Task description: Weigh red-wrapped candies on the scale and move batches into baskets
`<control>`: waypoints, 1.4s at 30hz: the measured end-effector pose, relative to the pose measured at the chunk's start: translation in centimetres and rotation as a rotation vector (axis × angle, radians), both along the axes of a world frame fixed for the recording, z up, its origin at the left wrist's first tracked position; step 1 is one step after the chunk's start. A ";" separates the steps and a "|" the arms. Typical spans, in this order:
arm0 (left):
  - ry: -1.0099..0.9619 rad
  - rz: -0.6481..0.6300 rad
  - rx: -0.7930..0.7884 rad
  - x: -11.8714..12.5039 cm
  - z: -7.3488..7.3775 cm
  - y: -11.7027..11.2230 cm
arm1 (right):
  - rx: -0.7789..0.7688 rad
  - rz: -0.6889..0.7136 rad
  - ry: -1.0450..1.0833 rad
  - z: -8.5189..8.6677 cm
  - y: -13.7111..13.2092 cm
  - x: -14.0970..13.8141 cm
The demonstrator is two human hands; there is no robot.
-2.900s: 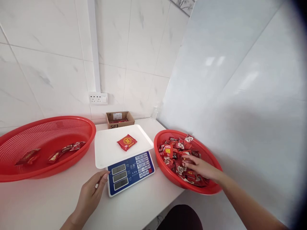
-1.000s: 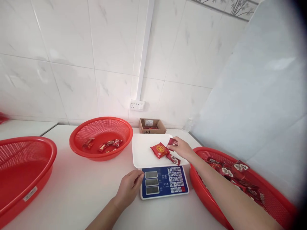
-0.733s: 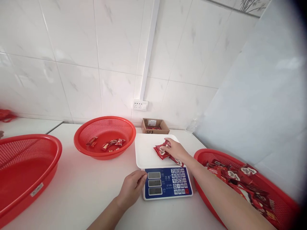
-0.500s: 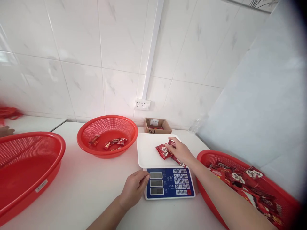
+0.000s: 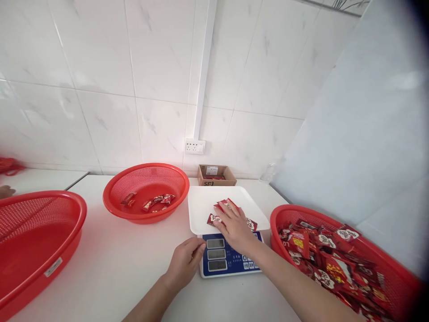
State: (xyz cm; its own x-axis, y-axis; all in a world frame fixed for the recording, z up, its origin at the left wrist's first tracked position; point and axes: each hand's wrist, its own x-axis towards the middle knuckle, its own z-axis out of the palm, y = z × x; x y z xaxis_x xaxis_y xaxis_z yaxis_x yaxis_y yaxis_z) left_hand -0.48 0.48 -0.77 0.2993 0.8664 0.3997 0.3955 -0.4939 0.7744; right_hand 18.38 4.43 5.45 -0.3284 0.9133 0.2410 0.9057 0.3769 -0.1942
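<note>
On the white pan [image 5: 203, 201] of a digital scale [image 5: 217, 273] lie several small red snack packets [image 5: 214, 219]. My right hand [image 5: 237, 228] rests on top of them, palm down with its fingers spread, and partly hides the packets and the keypad. Beside the left edge of the scale's blue display panel is my left hand [image 5: 186, 259], its fingers curled and thumb against the forefinger, with nothing visible in it.
At the right stands a red basket [image 5: 279, 214] full of red packets. A red round basket [image 5: 112, 208] with a few packets sits left of the scale; another red basket [image 5: 72, 237] is far left. Behind the pan is a cardboard box [image 5: 219, 182]. Another person's hand [image 5: 6, 191] shows at the left edge.
My right hand has shifted left and nearer on the pan, and its fingers are now spread flat over the packets. The packets lie more spread out. My left hand stays put.
</note>
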 end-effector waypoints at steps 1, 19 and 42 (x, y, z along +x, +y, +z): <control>0.003 0.000 -0.002 0.0 0.0 0.0 | 0.010 -0.009 0.015 0.5 -0.2 0.7; 0.039 -0.009 -0.003 0.2 -0.4 0.0 | -0.412 -0.556 0.043 -0.7 -8.6 23.6; 0.010 0.032 0.046 0.0 -0.2 0.2 | -0.193 -0.716 0.220 1.7 -9.0 22.3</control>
